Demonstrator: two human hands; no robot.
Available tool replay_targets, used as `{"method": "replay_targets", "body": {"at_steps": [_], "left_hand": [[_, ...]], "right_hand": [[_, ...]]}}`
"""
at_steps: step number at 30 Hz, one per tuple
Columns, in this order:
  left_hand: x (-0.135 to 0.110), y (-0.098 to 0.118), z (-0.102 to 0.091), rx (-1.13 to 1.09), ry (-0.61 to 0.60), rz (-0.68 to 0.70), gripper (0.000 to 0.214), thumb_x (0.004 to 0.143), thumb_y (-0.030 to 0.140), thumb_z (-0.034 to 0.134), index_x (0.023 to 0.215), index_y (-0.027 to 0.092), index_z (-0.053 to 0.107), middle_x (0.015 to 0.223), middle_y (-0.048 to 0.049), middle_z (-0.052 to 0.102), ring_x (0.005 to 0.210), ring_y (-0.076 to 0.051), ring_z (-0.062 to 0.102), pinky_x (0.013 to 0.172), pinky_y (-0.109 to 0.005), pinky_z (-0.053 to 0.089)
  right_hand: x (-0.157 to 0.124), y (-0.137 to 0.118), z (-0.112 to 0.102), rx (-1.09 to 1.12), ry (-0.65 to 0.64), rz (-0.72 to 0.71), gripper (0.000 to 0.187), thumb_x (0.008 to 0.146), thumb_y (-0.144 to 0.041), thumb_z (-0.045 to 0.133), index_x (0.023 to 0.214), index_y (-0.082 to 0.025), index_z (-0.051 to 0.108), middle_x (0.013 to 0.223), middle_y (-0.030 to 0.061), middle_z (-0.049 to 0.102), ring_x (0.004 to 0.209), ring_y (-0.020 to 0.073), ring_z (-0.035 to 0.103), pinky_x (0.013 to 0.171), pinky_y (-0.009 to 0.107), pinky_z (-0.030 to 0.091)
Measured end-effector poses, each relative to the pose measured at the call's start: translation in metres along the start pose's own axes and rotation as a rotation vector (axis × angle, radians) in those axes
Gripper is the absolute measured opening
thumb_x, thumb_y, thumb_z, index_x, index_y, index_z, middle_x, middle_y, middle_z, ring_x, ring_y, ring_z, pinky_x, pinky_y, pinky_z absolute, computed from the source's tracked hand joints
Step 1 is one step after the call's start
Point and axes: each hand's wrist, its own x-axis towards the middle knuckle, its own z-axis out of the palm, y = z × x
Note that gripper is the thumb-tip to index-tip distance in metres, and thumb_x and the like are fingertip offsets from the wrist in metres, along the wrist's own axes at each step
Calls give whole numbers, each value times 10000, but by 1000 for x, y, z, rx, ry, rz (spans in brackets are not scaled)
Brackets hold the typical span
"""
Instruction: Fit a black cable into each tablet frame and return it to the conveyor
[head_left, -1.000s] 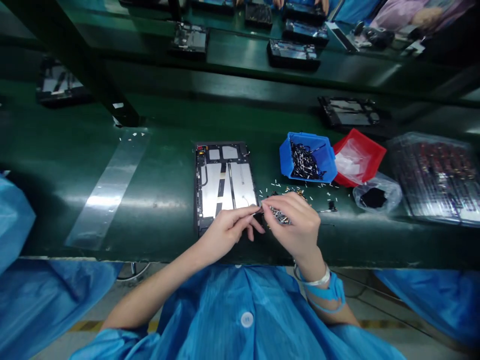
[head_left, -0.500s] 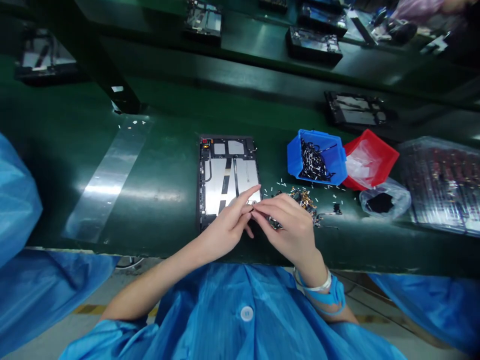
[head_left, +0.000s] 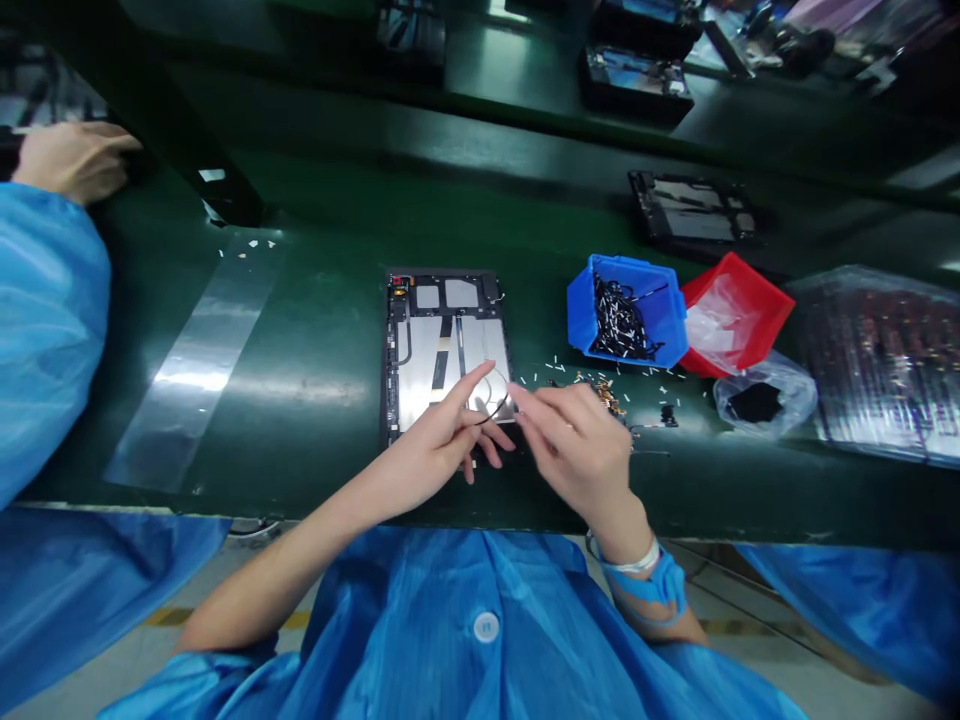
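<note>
An opened tablet (head_left: 442,345) lies back-up on the green belt (head_left: 315,340), its silver plates and black frame showing. My left hand (head_left: 442,440) rests on its lower right corner, index finger stretched out, with a thin dark wire looped at the fingers. My right hand (head_left: 581,445) is just right of the tablet, fingers pinched toward the same corner; what they hold is too small to name. A small heap of gold and black parts (head_left: 604,395) lies beyond my right hand.
A blue bin (head_left: 626,315) of black cable parts and a red bin (head_left: 739,310) stand right of the tablet, then a plastic bag (head_left: 761,400) and wrapped trays (head_left: 885,365). More opened tablets (head_left: 694,210) lie farther back. A co-worker's hand (head_left: 71,160) and blue sleeve are at left.
My hands drew slightly apart; the left index finger now lies on the tablet's corner with the wire. A co-worker's hand has come into view at upper left.
</note>
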Motion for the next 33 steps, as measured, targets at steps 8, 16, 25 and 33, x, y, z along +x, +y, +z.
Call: {"method": "replay_targets", "body": {"at_steps": [8,16,25,33], "left_hand": [[39,35,-50,679,307,329,485,897,287,504,1373,199,461,1144,-97,651,1057,-250,593,868,-394,497],[104,21,-120,1056,602,270,253,844,236,502,1007,149,675,1049,-83,676,1038,-248,564,977,-424,414],[9,-1,-94,1034,684,444,283,916,240,462,1152,171,601,1255,-90,607,1198,-224,515,1034,-420,389],[-74,-59,-47,1094,696,505,284,877,133,517,1159,137,550,1259,-161,591,1149,-250,566,953,-416,461]], "right_hand": [[-2,2,0,215,178,185,175,830,-80,601,880,-214,701,799,38,683,725,152,581,633,300,494],[-1,5,-16,617,130,587,126,774,-154,692,791,-271,736,754,-20,714,725,139,639,630,287,506],[48,-3,26,1113,-244,796,189,650,-211,759,837,-205,732,674,-15,670,596,98,586,551,248,470],[61,-32,62,1174,-569,789,200,676,-227,742,869,-182,720,694,-4,654,637,98,569,578,252,443]]}}
